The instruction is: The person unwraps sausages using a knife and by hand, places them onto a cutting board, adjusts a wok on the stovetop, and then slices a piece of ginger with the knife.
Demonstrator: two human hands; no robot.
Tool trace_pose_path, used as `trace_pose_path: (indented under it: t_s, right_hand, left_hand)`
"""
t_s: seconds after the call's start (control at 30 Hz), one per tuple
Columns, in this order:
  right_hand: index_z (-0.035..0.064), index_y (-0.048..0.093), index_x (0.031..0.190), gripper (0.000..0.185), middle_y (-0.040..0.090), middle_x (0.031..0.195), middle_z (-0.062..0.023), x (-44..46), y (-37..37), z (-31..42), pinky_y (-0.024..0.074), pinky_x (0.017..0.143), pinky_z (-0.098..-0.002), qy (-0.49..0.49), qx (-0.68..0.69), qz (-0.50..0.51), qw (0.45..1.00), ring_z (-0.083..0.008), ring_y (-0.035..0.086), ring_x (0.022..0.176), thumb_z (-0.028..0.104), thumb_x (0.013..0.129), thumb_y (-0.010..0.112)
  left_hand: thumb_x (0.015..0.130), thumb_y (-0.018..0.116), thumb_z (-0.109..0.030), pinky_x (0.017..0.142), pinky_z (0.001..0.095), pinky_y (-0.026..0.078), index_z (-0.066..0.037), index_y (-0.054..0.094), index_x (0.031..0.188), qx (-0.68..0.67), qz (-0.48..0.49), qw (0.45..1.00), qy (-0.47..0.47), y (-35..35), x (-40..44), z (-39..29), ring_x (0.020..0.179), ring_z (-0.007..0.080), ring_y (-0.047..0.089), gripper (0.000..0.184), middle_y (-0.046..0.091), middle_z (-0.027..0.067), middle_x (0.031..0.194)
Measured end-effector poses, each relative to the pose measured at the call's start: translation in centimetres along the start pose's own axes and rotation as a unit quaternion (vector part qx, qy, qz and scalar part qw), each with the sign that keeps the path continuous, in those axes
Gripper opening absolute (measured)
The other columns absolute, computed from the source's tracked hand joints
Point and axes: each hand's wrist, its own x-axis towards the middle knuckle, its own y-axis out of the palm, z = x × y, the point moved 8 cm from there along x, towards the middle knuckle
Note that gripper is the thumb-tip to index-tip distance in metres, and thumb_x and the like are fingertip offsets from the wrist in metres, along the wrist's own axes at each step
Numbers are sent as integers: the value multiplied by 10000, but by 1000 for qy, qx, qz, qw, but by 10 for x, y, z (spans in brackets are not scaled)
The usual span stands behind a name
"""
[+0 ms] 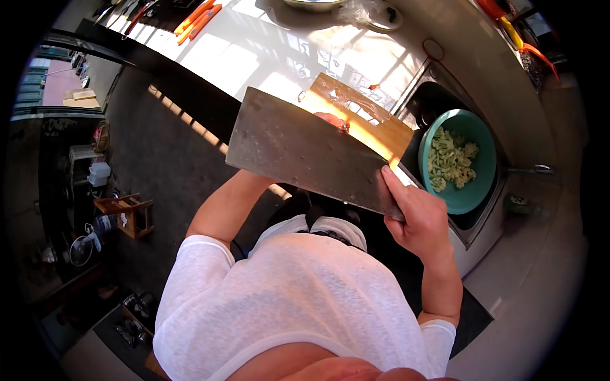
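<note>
My right hand is closed at the right end of a cleaver, with the thumb along its edge. The broad grey blade is raised in front of me, its flat face towards the camera and dotted with drops. Behind the blade lies a wooden cutting board, partly covered. A small reddish piece of food shows over the blade's upper edge; I cannot tell its kind. My left forearm runs behind the blade, which hides my left hand and its fingers.
A teal basin with cut cauliflower sits in the sink at the right. Long orange things lie on the sunlit white counter. A wooden stool stands on the floor at the left.
</note>
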Motion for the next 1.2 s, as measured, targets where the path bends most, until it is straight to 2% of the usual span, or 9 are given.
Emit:
trace_pose_path:
  t_s: [0.1,0.2,0.3,0.4,0.5,0.57,0.7,0.77,1.2]
  right_hand:
    - [48,533,1207,710,578,704,-89,4,5,-1,436,509,-329,13,-4,7,1000,-243,550,562,-27,510,649]
    - [57,523,1220,729,581,713,-85,10,7,-1,442,522,-327,8,-7,-9,1000,-240,557,575,-28,508,656]
    - [78,532,1209,591,503,575,-33,21,8,2,417,456,-305,-22,-7,-53,998,-183,531,504,59,636,677]
    - [79,530,1209,585,505,583,-36,25,12,-1,423,462,-301,-6,-17,-38,999,-183,534,511,63,642,672]
    - [87,529,1216,677,584,716,-78,20,14,-11,459,539,-320,52,-24,10,998,-242,569,593,-21,556,636]
    - [90,533,1212,662,582,713,-82,24,17,-12,461,539,-322,48,-10,-2,999,-244,570,591,-18,566,628]
    - [103,506,1220,583,561,698,-58,37,21,-8,459,535,-342,30,33,-10,999,-233,581,631,60,654,639]
    - [102,493,1228,592,572,722,-64,32,20,-12,464,547,-346,43,23,4,999,-242,588,654,62,656,639]
    - [101,499,1214,563,606,820,-104,31,41,-20,484,611,-360,62,61,14,996,-290,598,708,37,666,611]
  left_hand:
    - [910,499,-199,966,314,406,-16,500,1208,10,5,999,-34,-10,5,19,1132,171,497,350,521,93,1234]
    - [894,537,-204,976,320,394,-27,481,1238,103,49,987,115,2,6,10,1155,176,477,391,485,79,1281]
    - [858,598,-209,973,329,389,-68,473,1263,402,26,868,290,11,1,-1,1173,187,464,447,452,67,1319]
    - [810,659,-203,952,331,398,-113,470,1278,700,-19,648,299,24,0,-2,1158,203,477,513,470,53,1297]
    - [797,659,-152,914,349,418,-128,492,1262,606,-66,712,350,13,3,-3,1099,232,517,495,534,65,1210]
    - [796,627,-85,865,363,436,-109,523,1227,563,-70,789,238,12,6,-4,1031,260,547,444,579,83,1122]
    - [790,606,-54,828,380,441,-88,555,1173,555,-71,792,244,13,9,-3,1006,267,552,388,591,102,1090]
    - [797,599,-73,807,386,443,-73,563,1137,613,-77,747,245,12,8,-4,986,281,559,341,597,111,1069]
    - [833,543,-132,791,404,448,-56,599,1049,578,-115,787,185,1,4,-8,953,333,562,236,612,143,990]
